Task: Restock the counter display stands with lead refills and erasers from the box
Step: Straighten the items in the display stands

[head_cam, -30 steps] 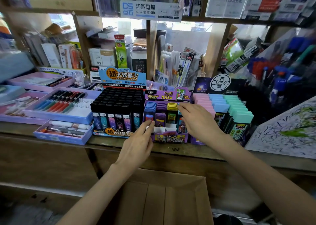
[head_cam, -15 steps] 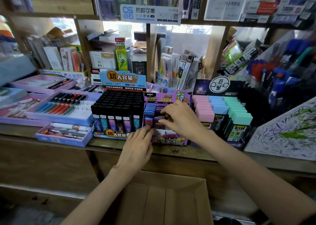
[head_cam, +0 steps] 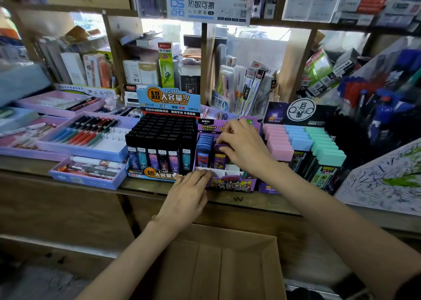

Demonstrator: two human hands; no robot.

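Fingers of the right grip (head_cam: 245, 149) were curled down over the cap of a purple refill case (head_cam: 219, 158), pinching it where it stood upright in the second column of the purple display stand (head_cam: 230, 184). The thumb was hidden under the palm, so how far it wrapped round the case could not be told. The left grip (head_cam: 189, 192) lay lower, at about seven o'clock from the right one. Its fingers were nearly straight and held nothing, and their tips touched the stand's front left corner just beside the white dividers (head_cam: 224, 172). Blue refill cases (head_cam: 203, 150) filled the column at nine o'clock of the purple case. At nine o'clock of this stand, close against it, stood the black stand (head_cam: 163, 135), packed with black-capped lead refill tubes under a blue header card (head_cam: 168, 99). At three o'clock stood a third stand (head_cam: 303, 147) with rows of pink, blue and mint caps. All three sat near the front edge of the wooden table (head_cam: 268, 202). Farther out at nine o'clock lay a lilac pen tray (head_cam: 88, 135) and, nearer the edge, a small tray (head_cam: 86, 174) of pens. At three o'clock lay a scribbled sheet (head_cam: 385, 179). At six o'clock, below the table edge and between the two forearms, the cardboard box (head_cam: 218, 265) stood open, showing its brown floor. At twelve o'clock rose a wooden shelf unit (head_cam: 206, 67) crowded with boxed stationery.
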